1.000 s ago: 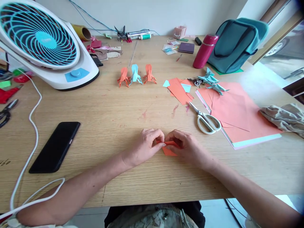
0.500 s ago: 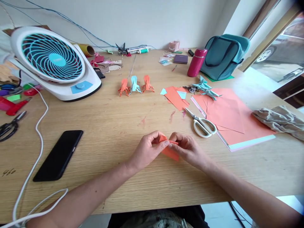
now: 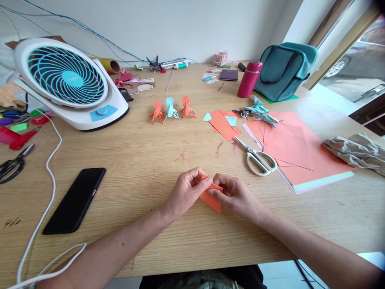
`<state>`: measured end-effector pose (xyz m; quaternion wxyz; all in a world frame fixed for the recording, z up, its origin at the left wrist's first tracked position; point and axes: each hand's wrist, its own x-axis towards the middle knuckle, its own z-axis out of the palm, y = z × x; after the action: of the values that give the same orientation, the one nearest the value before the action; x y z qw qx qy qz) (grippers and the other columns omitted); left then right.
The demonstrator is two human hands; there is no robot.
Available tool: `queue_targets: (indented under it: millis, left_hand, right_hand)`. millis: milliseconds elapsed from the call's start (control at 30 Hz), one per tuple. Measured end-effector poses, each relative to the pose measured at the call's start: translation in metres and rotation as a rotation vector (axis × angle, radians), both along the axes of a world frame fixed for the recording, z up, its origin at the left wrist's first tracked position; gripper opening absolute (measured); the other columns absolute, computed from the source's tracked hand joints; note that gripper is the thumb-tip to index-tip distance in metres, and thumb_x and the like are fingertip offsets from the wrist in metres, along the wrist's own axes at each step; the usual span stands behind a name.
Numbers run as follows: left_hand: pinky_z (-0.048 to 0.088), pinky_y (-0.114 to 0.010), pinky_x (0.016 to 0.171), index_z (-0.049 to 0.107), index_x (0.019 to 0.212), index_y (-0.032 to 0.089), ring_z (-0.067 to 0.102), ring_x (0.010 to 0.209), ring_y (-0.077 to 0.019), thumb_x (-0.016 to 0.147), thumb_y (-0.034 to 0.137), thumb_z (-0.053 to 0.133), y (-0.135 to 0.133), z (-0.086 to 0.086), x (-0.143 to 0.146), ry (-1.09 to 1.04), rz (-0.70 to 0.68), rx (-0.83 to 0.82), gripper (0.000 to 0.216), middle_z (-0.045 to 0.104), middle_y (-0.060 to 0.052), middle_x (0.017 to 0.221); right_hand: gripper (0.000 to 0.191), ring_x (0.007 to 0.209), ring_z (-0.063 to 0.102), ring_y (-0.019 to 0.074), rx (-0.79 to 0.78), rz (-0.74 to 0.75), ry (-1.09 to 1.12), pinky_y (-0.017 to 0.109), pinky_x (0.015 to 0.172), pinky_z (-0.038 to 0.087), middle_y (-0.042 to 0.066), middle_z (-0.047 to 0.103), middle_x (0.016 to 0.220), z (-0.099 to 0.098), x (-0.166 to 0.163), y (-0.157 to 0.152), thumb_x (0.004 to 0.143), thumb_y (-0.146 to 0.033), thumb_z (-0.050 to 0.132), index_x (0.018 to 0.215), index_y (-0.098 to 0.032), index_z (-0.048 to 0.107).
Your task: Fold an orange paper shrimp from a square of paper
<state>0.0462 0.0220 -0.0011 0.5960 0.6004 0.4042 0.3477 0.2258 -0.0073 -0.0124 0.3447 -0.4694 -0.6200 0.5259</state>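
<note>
Between my two hands is a small folded piece of orange paper (image 3: 212, 200), held just above the wooden table near its front edge. My left hand (image 3: 187, 192) pinches its upper left part between thumb and fingers. On the right side, my right hand (image 3: 237, 195) grips the folded upper edge, with its thumb on the near face. The fingers hide part of the folds. White-handled scissors (image 3: 261, 160) lie beyond my right hand. Farther back stand three folded paper figures, an orange one (image 3: 157, 112), a light blue one (image 3: 171, 107) and another orange one (image 3: 187, 106).
A white fan (image 3: 105, 108) stands at the left, its cord running past a black phone (image 3: 75, 200). Orange paper sheets (image 3: 319, 160) lie at the right beside a crumpled cloth (image 3: 357, 150). Behind them are teal paper figures (image 3: 260, 108), a pink bottle (image 3: 250, 79) and a teal bag (image 3: 282, 72).
The orange paper has tilted, so more of its near face shows below my fingers. My right fingers have shifted slightly left along its upper edge.
</note>
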Motion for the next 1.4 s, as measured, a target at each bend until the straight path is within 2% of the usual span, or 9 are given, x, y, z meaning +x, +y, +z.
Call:
queue_targets:
  millis: [333,567,700,800,1000,1100,1267,1333,1400]
  left_hand:
    - [0.034,-0.025,0.062,0.054,0.071,0.016,0.039,0.063,-0.0091,0.086,0.038,0.066,0.001,-0.004,0.004,-0.102,0.069,-0.099,0.029,0.049,0.004,0.066]
    - [0.035,-0.024,0.064,0.054,0.073,0.016,0.041,0.065,-0.0093,0.086,0.041,0.069,0.003,-0.004,0.002,-0.113,0.099,-0.078,0.032,0.049,0.004,0.069]
    - [0.038,-0.024,0.069,0.057,0.078,0.016,0.046,0.071,-0.0105,0.084,0.043,0.072,0.002,-0.002,0.002,-0.161,0.002,-0.127,0.032,0.053,0.002,0.074]
    - [0.041,-0.027,0.074,0.06,0.083,0.016,0.052,0.077,-0.0134,0.082,0.043,0.074,0.001,-0.003,0.003,-0.141,-0.034,-0.16,0.031,0.058,0.0,0.08]
    - [0.043,-0.028,0.074,0.06,0.083,0.016,0.053,0.076,-0.0141,0.086,0.041,0.067,0.006,-0.003,-0.003,-0.043,-0.008,-0.095,0.026,0.058,0.0,0.08]
    - [0.043,-0.027,0.073,0.062,0.088,0.016,0.055,0.078,-0.0144,0.086,0.035,0.066,0.016,0.002,-0.011,0.038,-0.112,-0.032,0.02,0.06,0.0,0.084]
    - [0.033,-0.023,0.058,0.058,0.073,0.017,0.045,0.062,-0.0101,0.085,0.028,0.065,0.025,0.01,-0.023,0.361,-0.324,0.038,0.018,0.049,0.005,0.068]
    - [0.032,-0.022,0.056,0.062,0.081,0.018,0.045,0.061,-0.0101,0.082,0.022,0.065,0.024,0.012,-0.025,0.405,-0.377,0.066,0.005,0.051,0.006,0.068]
    - [0.032,-0.022,0.056,0.063,0.092,0.02,0.047,0.061,-0.0109,0.08,0.016,0.065,0.022,0.011,-0.026,0.443,-0.391,0.108,0.013,0.055,0.006,0.069]
  right_hand:
    - [0.022,0.06,0.043,0.0104,-0.077,0.001,-0.016,0.024,0.054,0.032,-0.004,0.05,0.067,0.001,0.0,0.003,0.085,-0.033,0.065,0.075,-0.019,0.052]
    - [0.031,0.059,0.037,0.0099,-0.008,-0.001,-0.04,0.024,0.052,0.028,-0.005,0.042,0.065,-0.001,0.0,0.002,0.088,-0.04,0.066,0.071,-0.019,0.051]
    - [0.035,0.062,0.039,0.0109,0.033,-0.062,0.069,0.026,0.056,0.031,-0.004,0.045,0.067,-0.004,-0.001,0.001,0.089,-0.044,0.067,0.071,-0.019,0.051]
    - [0.038,0.062,0.04,0.0113,0.002,-0.111,0.155,0.026,0.057,0.032,-0.003,0.048,0.068,-0.008,-0.003,0.001,0.087,-0.048,0.07,0.071,-0.019,0.052]
    - [0.026,0.075,0.056,0.0149,-0.026,0.006,0.224,0.028,0.069,0.045,0.001,0.062,0.081,-0.008,-0.003,0.001,0.088,-0.043,0.073,0.087,-0.018,0.062]
    - [0.022,0.083,0.061,0.0164,0.027,0.008,0.219,0.031,0.078,0.049,0.003,0.066,0.093,-0.003,0.002,0.002,0.092,-0.04,0.068,0.099,-0.021,0.063]
    - [0.021,0.088,0.061,0.0165,0.168,-0.098,0.078,0.032,0.083,0.05,0.004,0.065,0.101,0.001,0.013,0.006,0.095,-0.037,0.064,0.11,-0.023,0.062]
    - [0.021,0.089,0.061,0.0168,0.178,-0.072,0.006,0.033,0.083,0.05,0.004,0.067,0.101,0.002,0.014,0.006,0.095,-0.034,0.063,0.112,-0.022,0.063]
    - [0.017,0.087,0.062,0.0166,0.16,0.002,-0.068,0.032,0.081,0.05,0.004,0.069,0.1,0.004,0.014,0.005,0.095,-0.03,0.063,0.11,-0.022,0.064]
